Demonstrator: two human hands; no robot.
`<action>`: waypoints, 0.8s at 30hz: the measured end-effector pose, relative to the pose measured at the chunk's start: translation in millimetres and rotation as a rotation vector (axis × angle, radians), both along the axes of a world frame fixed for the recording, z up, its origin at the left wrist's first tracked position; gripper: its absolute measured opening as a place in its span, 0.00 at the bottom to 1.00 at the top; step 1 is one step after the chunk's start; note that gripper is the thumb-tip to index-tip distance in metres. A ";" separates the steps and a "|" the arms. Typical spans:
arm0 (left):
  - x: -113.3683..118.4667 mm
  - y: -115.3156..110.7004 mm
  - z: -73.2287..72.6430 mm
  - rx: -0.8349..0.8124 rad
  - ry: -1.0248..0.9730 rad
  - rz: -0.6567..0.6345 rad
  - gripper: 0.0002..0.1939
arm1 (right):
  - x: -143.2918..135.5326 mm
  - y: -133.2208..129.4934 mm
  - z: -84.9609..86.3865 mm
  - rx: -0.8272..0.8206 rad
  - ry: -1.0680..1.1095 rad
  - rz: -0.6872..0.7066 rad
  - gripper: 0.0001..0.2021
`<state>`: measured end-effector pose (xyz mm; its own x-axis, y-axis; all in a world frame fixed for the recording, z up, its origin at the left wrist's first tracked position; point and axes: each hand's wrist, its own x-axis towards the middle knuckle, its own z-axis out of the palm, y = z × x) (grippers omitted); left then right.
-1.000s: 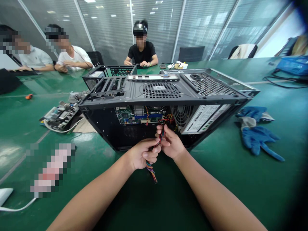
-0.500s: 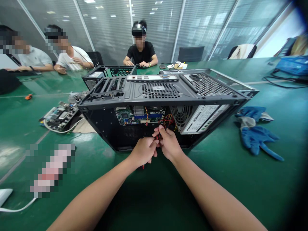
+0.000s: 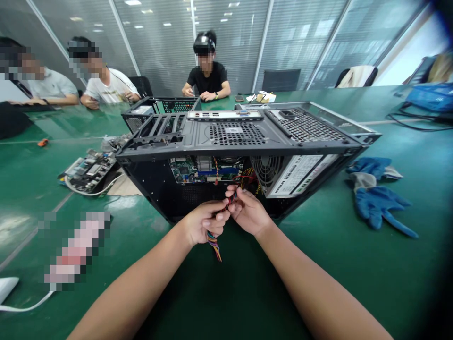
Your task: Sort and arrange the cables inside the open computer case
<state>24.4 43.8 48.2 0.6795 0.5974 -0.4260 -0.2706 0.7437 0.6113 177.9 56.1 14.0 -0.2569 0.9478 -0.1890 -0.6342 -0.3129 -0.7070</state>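
Note:
A bundle of thin multicoloured cables (image 3: 213,243) runs through both my hands in front of the computer case (image 3: 152,150). My left hand (image 3: 208,220) is closed around the bundle, and the loose ends hang below its fingers. Just to the right, my right hand (image 3: 249,211) pinches the bundle between thumb and fingers, close to the left fingertips. Inside the case's open side show a green motherboard (image 3: 184,170) and, at the right, a power supply (image 3: 295,175) with a fan grille. More yellow and red wires (image 3: 249,177) come out beside the power supply.
Blue gloves (image 3: 378,198) lie right of the case. A loose circuit board (image 3: 90,172) with a white cable lies to the left, near an orange object (image 3: 43,142). A second case (image 3: 136,111) stands behind. Several people sit across the green table (image 3: 141,293).
My left hand has turned and shifted slightly left, so more of the cable bundle hangs visibly beneath it. My right hand stays close by, its grip a little changed.

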 end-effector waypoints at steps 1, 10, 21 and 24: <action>0.7 -0.6 -1.4 0.041 0.035 0.012 0.15 | -1.4 0.1 -1.5 0.015 -0.023 -0.010 0.14; 6.5 -5.2 -8.1 0.615 0.674 0.040 0.15 | -13.5 -3.4 -1.6 0.077 -0.177 -0.136 0.17; 7.8 -4.3 -9.1 0.541 0.649 0.057 0.15 | -14.4 -3.8 -0.2 0.090 -0.251 -0.163 0.18; 5.2 -1.4 -7.1 0.451 0.545 0.051 0.15 | -12.2 -3.6 -0.3 0.102 -0.274 -0.154 0.19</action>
